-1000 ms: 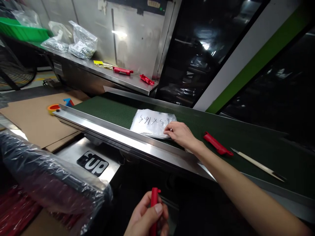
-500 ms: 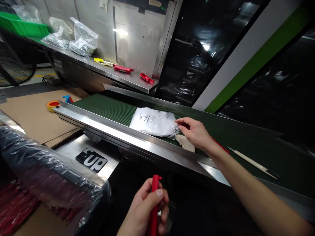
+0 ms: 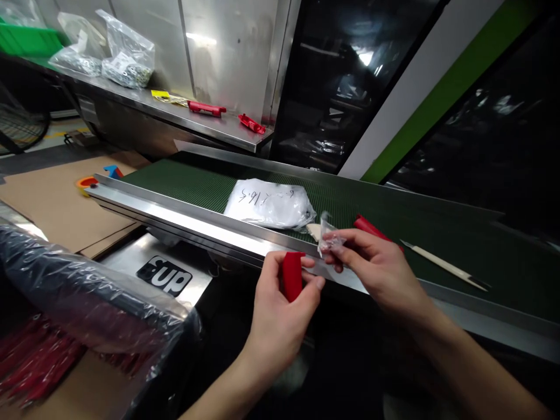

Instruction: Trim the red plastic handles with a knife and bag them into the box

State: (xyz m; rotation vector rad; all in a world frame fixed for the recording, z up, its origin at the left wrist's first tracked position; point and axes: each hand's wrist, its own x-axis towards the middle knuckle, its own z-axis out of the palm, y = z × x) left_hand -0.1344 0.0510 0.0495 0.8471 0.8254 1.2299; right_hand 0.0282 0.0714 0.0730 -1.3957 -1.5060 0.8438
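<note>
My left hand grips a red plastic part, held in front of the conveyor's metal rail. Just to its right, my right hand pinches a small clear plastic bag; what the bag contains is too small to tell. A white packet with handwriting lies on the green belt. A pale piece shows beside the packet, partly hidden by the small bag. Behind my right hand another red part rests on the belt, left of a pale-handled knife.
Plastic film covers a box of red parts at lower left. Orange tape sits on cardboard. On the rear metal shelf are bags of metal pieces and two red parts.
My right hand has left the white packet and come nearer, now holding a small clear bag. My left hand has risen with the red part and turned it. The view has shifted slightly.
</note>
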